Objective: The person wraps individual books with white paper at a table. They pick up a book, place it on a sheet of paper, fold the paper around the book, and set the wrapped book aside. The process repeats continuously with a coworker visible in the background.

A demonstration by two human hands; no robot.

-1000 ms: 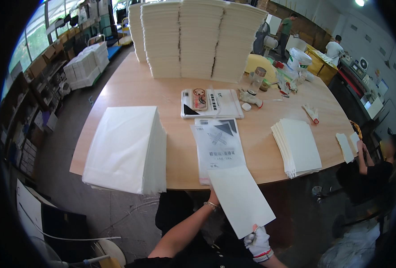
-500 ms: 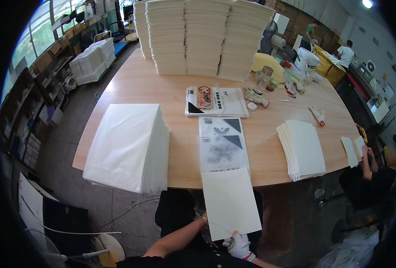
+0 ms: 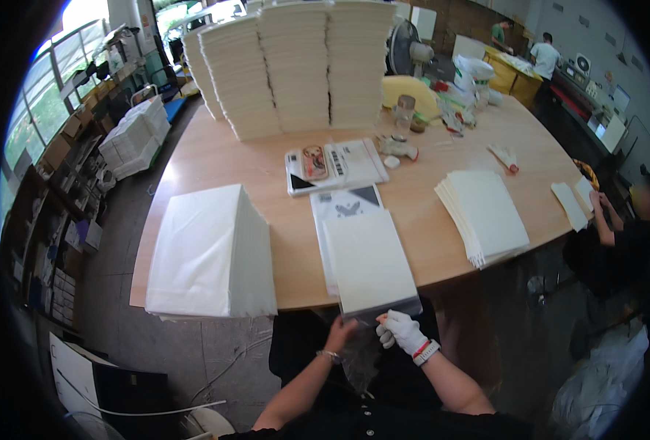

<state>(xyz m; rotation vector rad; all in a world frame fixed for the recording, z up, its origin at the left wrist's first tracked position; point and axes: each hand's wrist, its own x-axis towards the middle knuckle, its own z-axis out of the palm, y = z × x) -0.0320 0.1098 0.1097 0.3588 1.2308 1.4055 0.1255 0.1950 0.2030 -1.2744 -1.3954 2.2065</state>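
Observation:
A cream paper sheet (image 3: 369, 257), or a thin stack of them, lies at the table's front edge over printed clear plastic bags (image 3: 323, 220). Crumpled clear plastic (image 3: 359, 363) hangs between my hands, below the paper's near end. Bare and slightly blurred, my left hand (image 3: 339, 335) pinches this plastic on its left side. My right hand (image 3: 404, 331), in a white glove with bare fingertips, is closed on the plastic near the paper's right corner. How the plastic meets the paper's end is hard to make out.
A thick white stack (image 3: 200, 246) stands left, a fanned paper pile (image 3: 486, 216) right. Tall paper stacks (image 3: 295, 70) rise at the back. A package with a phone-like case (image 3: 314, 161) sits mid-table beside a glove (image 3: 398, 149). Another person (image 3: 611, 227) sits at the right edge.
The paper has gone from over my lap forward onto the bags. My left hand, hidden beneath it before, now shows. My right hand has moved up and forward. The whole view has shifted.

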